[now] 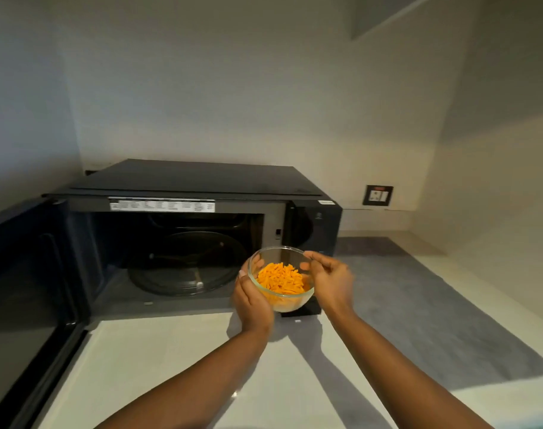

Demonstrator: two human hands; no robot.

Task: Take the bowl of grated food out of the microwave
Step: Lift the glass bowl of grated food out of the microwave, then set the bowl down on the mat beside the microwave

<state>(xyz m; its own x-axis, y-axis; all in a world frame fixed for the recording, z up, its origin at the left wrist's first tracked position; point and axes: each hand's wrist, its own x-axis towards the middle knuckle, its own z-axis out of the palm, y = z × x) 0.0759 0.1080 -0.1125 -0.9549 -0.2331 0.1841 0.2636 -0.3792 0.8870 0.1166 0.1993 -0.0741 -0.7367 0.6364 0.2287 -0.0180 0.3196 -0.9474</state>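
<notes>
A clear glass bowl (290, 301) filled with orange grated food (281, 279) is held in the air just outside the front right corner of the black microwave (183, 181). My left hand (251, 300) cups the bowl's left side and underside. My right hand (330, 281) grips its right rim with thumb and fingers. The microwave's cavity shows only its glass turntable (186, 267), with nothing on it.
The microwave door (25, 289) hangs wide open to the left, reaching toward me. A pale countertop (171, 366) runs in front, with a grey mat (418, 305) to the right. A wall socket (378, 195) sits behind on the right wall.
</notes>
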